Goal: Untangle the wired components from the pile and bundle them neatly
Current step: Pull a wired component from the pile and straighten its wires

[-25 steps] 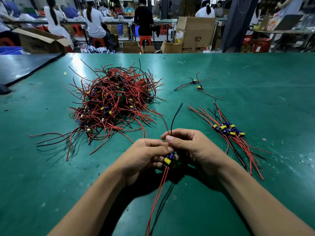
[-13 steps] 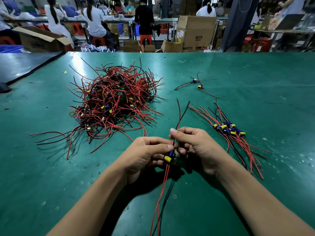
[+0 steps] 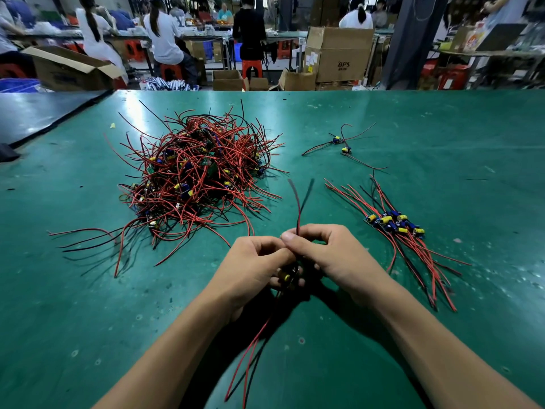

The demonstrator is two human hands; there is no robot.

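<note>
A tangled pile [image 3: 194, 178] of red and black wired components with blue and yellow parts lies on the green table [image 3: 442, 128], left of centre. My left hand [image 3: 253, 267] and my right hand [image 3: 330, 255] meet in front of it, both closed on one wired component [image 3: 285, 276]. Its yellow part shows between my fingers. A red and a black lead stick up past my right thumb, and more leads trail down toward me. A sorted bundle [image 3: 395, 228] of components lies to the right of my hands.
Two loose wired components [image 3: 342, 144] lie at the back right of the table. A dark mat [image 3: 35, 113] adjoins the table at the left. Behind the far edge are cardboard boxes [image 3: 339, 54], red stools and several people at other benches.
The red and black upper leads have been drawn together and now stand side by side above my right thumb. My hands have closed tighter around the component, hiding its blue part.
</note>
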